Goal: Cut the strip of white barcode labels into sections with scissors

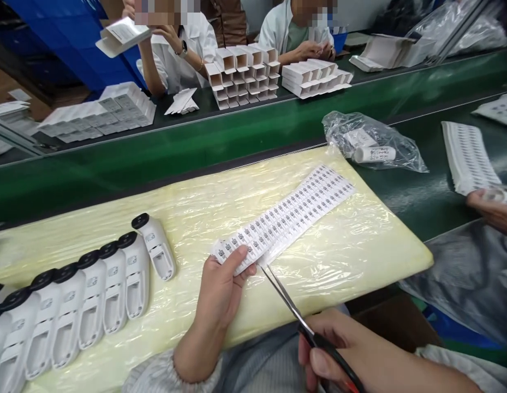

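Observation:
A long white sheet of small printed labels lies slantwise on a yellow foam pad wrapped in clear film. My left hand pinches the sheet's near end, thumb on top. My right hand grips black-handled scissors; their blades are slightly apart, with the tips at the sheet's near edge beside my left thumb.
A row of several white devices with black caps lies on the pad's left. A clear bag with a white tube sits beyond the pad. Another person's hand holds labels at right. Across the green belt, two people handle white boxes.

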